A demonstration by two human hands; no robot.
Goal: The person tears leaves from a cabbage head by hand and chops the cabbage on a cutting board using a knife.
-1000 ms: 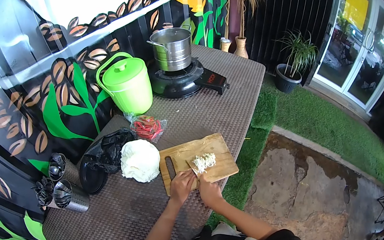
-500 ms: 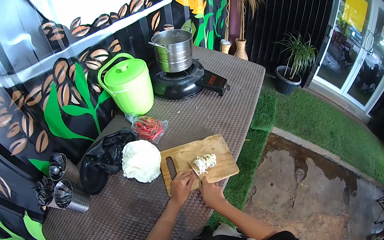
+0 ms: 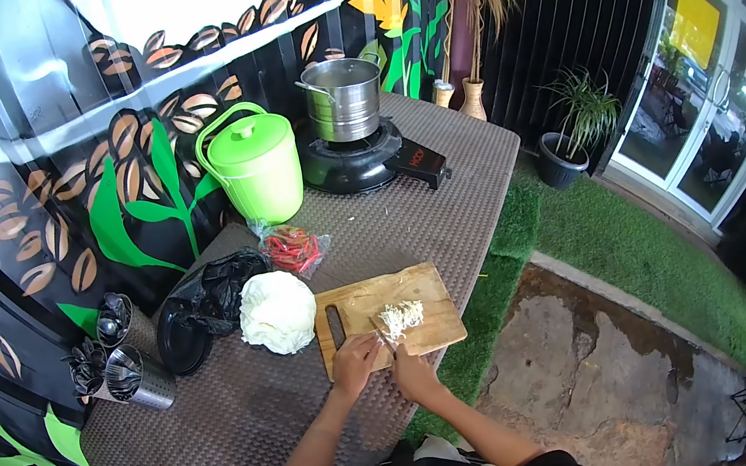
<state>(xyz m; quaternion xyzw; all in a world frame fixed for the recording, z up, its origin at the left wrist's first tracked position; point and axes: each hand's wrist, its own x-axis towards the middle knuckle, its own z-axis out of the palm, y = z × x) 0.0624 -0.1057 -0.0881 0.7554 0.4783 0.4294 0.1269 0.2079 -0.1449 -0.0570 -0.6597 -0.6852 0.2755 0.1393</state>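
My right hand is closed around a knife, whose blade lies over the wooden cutting board. Beside it, my left hand rests on the board's near edge with its fingers bunched close to the blade. Whatever those fingers press is too small to make out. A heap of pale shredded cabbage lies on the board, just beyond the knife. To the left of the board sits a pale whole cabbage, touching or nearly touching its handle end.
Behind the cabbage are a black plastic bag and a clear bag of red chillies. A green lidded bucket stands near a steel pot on a black portable stove. Cutlery holders stand at left.
The knife blade has shifted slightly left and now shows more clearly beside the shredded cabbage. Both hands stay almost in place; the view has moved slightly.
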